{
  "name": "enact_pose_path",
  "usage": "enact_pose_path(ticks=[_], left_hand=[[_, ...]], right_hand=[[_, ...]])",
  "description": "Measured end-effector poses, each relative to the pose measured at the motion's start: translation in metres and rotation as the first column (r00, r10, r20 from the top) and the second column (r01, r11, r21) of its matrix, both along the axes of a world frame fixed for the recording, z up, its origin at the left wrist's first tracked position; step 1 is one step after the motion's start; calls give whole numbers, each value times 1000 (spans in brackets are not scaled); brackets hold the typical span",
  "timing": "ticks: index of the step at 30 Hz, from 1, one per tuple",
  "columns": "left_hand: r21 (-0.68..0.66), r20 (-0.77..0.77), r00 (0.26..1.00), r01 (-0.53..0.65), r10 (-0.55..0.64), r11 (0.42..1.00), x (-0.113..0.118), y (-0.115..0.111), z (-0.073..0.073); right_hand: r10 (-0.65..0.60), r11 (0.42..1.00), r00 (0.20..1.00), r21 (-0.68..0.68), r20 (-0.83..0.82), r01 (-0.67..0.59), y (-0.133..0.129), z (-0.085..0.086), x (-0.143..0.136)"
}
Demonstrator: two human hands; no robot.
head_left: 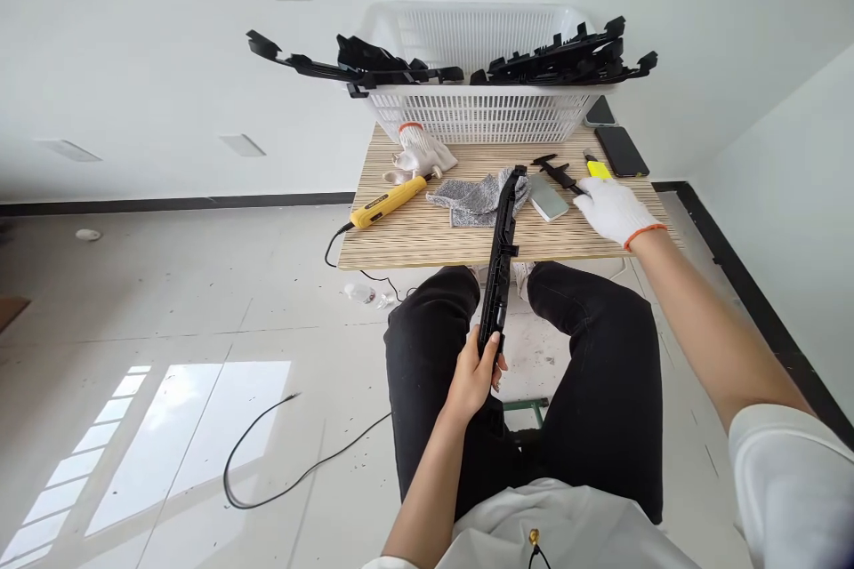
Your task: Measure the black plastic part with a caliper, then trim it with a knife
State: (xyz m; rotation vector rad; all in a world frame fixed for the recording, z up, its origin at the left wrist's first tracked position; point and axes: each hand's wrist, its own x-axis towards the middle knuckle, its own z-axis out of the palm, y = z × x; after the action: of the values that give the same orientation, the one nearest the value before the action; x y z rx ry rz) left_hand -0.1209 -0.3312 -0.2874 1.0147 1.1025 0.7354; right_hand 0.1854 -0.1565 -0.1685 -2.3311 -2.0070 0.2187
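My bare left hand (475, 376) grips the lower end of a long black plastic strip (498, 276) with clips along it. The strip slants up over my lap, and its far end overlaps a grey cloth (471, 198) on the table. My right hand (615, 210), in a white knit glove with an orange cuff, is closed around the near end of a black caliper (556, 171), whose jaws point left. A grey-green box-like block (548, 198) lies just left of that hand. Beyond it is a yellow-handled cutter (598, 169).
A white basket (490, 116) at the table's back holds several black plastic strips (567, 58), some jutting past its sides. A yellow corded tool (390, 203) and a white glove (422, 151) lie left on the table (414, 246). A phone (622, 151) lies right. A cable (294, 482) loops across the floor.
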Motion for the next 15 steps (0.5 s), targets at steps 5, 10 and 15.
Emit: enact_pose_path(ticks=[5, 10, 15], left_hand=[[-14, 22, 1000, 6, -6, 1000, 0, -1, -1], [-63, 130, 990, -40, 48, 997, -2, 0, -1], [-93, 345, 935, -47, 77, 995, -6, 2, -4]], right_hand=[[-137, 958, 990, 250, -43, 144, 5, 6, -3], [-294, 887, 953, 352, -67, 298, 0, 10, 19], [-273, 952, 961, 158, 49, 262, 1, -11, 31]])
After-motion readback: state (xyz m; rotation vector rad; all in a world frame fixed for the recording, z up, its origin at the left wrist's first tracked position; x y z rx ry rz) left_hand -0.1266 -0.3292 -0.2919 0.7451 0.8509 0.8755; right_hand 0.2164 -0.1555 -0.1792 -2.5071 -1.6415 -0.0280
